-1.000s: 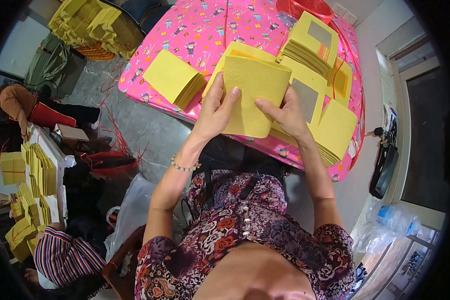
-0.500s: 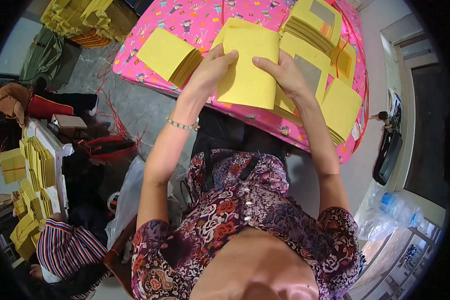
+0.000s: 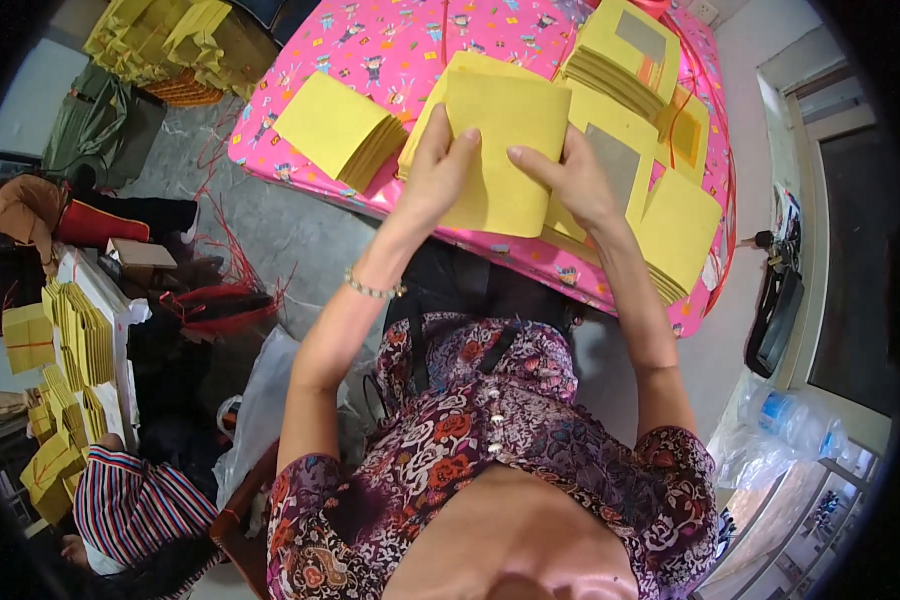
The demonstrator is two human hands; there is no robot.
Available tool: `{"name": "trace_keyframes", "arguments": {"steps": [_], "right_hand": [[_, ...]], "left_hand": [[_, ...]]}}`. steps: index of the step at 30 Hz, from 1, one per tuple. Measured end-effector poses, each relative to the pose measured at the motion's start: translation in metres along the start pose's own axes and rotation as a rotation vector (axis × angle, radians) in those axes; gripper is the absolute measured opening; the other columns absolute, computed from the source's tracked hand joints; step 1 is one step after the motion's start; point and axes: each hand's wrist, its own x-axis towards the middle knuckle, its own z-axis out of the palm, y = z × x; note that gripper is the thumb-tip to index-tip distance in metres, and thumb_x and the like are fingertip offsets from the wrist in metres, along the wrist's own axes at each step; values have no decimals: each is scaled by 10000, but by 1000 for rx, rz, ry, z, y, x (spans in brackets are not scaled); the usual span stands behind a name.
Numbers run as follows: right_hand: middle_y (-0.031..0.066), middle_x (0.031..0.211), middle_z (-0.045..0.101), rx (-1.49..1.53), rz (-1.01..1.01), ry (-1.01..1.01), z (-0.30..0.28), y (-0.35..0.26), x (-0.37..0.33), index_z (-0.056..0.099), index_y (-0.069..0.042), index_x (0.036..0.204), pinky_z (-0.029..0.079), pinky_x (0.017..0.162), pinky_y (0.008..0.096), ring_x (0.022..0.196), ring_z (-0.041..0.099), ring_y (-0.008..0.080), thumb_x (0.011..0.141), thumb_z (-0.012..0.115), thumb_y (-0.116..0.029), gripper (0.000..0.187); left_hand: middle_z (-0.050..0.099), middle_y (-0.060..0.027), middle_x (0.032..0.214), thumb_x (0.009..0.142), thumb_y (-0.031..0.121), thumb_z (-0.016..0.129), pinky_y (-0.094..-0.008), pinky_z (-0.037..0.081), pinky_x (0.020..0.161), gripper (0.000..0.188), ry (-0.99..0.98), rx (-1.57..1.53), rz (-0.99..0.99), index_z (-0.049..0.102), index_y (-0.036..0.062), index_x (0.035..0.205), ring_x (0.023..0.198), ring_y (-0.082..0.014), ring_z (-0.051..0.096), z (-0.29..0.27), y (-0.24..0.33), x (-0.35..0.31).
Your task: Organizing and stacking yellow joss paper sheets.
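A matte yellow, roughly rectangular folded paper piece is being held over the near edge of a glossy pink cartoon-printed table cover, its sides being pinched by the left hand and right hand, thumbs on its face. It is being judged light, bendable, easily creased, scarcely slippery, best gripped by both side edges.
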Motion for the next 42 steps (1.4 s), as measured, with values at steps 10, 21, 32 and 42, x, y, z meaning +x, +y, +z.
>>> {"name": "trace_keyframes", "arguments": {"steps": [10, 21, 32, 42], "right_hand": [[94, 1080, 621, -36, -48, -33, -1, -5, -19, 506, 33, 1183, 485, 845, 296, 977, 589, 139, 840, 680, -129, 417], [80, 1087, 625, 22, -76, -4, 4, -6, -22, 522, 32, 1186, 487, 830, 274, 960, 592, 116, 878, 655, -164, 389], [27, 909, 672, 94, -87, 158, 4, 2, -2, 640, 28, 1035, 473, 698, 212, 784, 587, 44, 919, 603, -187, 246], [50, 851, 678, -34, 202, -39, 2, -3, -5, 645, 40, 1004, 489, 653, 209, 745, 614, 56, 903, 619, -243, 301]], "left_hand": [[506, -93, 1148, 967, 87, 452, -273, 382, 927, 305, 10, 102, 295, 371, -10, 1245, 1085, -134, 468, 8, -3, -18], [524, -106, 1183, 971, 104, 461, -280, 394, 933, 321, 27, 44, 203, 384, -19, 1257, 1108, -137, 481, 4, -1, -21], [488, -84, 1285, 980, 122, 442, -290, 358, 999, 402, 20, 86, 126, 339, 6, 1351, 1193, -133, 448, -5, -7, -23], [530, -78, 1223, 981, 124, 442, -293, 400, 958, 321, 71, 35, 54, 415, -1, 1275, 1125, -129, 501, -19, -7, -21]]}}
